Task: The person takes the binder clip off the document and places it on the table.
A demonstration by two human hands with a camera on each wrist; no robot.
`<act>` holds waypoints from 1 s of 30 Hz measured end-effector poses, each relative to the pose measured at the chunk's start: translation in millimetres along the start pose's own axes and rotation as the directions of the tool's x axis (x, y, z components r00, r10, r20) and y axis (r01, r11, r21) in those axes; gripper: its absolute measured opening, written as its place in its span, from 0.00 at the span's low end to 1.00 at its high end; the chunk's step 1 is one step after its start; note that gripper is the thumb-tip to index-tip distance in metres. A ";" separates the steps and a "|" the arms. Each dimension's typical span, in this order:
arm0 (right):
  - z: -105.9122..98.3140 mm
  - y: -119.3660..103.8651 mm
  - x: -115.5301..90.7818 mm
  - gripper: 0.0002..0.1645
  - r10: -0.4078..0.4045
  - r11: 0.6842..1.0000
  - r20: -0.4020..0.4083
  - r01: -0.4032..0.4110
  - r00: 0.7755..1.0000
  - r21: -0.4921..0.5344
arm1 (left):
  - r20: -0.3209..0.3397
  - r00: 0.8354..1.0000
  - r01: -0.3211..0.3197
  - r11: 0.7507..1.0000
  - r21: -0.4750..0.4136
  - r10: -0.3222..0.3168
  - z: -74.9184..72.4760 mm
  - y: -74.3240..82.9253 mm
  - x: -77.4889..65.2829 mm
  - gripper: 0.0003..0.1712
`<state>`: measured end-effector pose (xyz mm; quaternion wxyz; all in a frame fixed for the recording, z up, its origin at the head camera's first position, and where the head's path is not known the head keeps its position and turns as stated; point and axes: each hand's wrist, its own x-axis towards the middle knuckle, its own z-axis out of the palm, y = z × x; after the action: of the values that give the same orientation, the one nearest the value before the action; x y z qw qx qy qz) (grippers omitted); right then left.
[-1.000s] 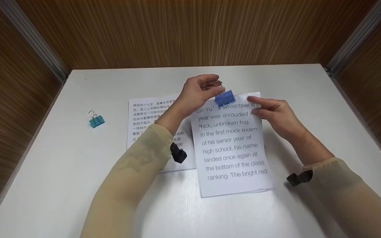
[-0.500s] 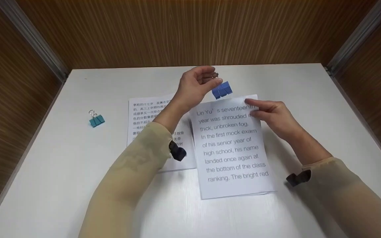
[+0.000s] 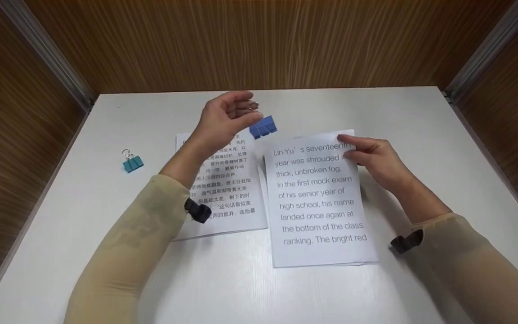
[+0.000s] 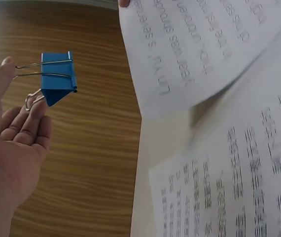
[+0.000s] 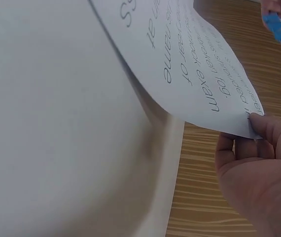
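My left hand [image 3: 225,119] holds a blue binder clip [image 3: 263,127] by its wire handles, above the top edge of the Chinese-printed sheets [image 3: 227,189]. In the left wrist view the binder clip [image 4: 56,74] has nothing in its mouth, with the thumb on one handle and fingers at the other. At the right, my right hand [image 3: 376,157] pinches the upper right corner of the English-printed sheets [image 3: 317,202], thumb on top. The right wrist view shows that paper [image 5: 199,84] bowed, its pinched corner raised off the table.
A teal binder clip [image 3: 133,164] lies on the white table [image 3: 83,225] at the left. Wood-grain panels [image 3: 259,45] close off the back and both sides. The English sheets' left edge stands right beside the Chinese stack.
My left hand has drawn the blue binder clip up off the English sheets' top edge, then carried it left over the Chinese sheets. The right hand keeps its pinch, nearly still.
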<state>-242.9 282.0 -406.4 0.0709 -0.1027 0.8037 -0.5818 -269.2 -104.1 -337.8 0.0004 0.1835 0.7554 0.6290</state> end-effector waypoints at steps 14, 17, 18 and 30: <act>-6.0 5.1 -2.0 0.30 0.048 0.999 -0.006 -0.048 0.999 -0.005 | -0.137 0.971 0.216 0.963 0.161 -0.195 -116.8 -38.8 -53.1 0.33; -7.6 6.1 -2.9 0.30 0.052 0.999 -0.007 -0.052 0.999 0.007 | -0.149 0.959 0.267 0.949 0.170 -0.243 -131.2 -48.5 -60.0 0.34; -8.2 6.3 -3.0 0.30 0.051 0.999 -0.009 -0.051 0.999 0.004 | -0.153 0.954 0.281 0.944 0.171 -0.256 -135.5 -51.5 -62.0 0.34; -9.6 9.7 -3.8 0.30 0.051 0.999 -0.025 -0.051 0.998 0.004 | -0.184 0.910 0.405 0.893 0.195 -0.372 -170.0 -82.6 -75.4 0.38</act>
<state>-242.3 294.7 -412.7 0.0758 -0.0747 0.8060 -0.5823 -261.1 -298.3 -398.2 0.0515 -0.0177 0.8422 0.5363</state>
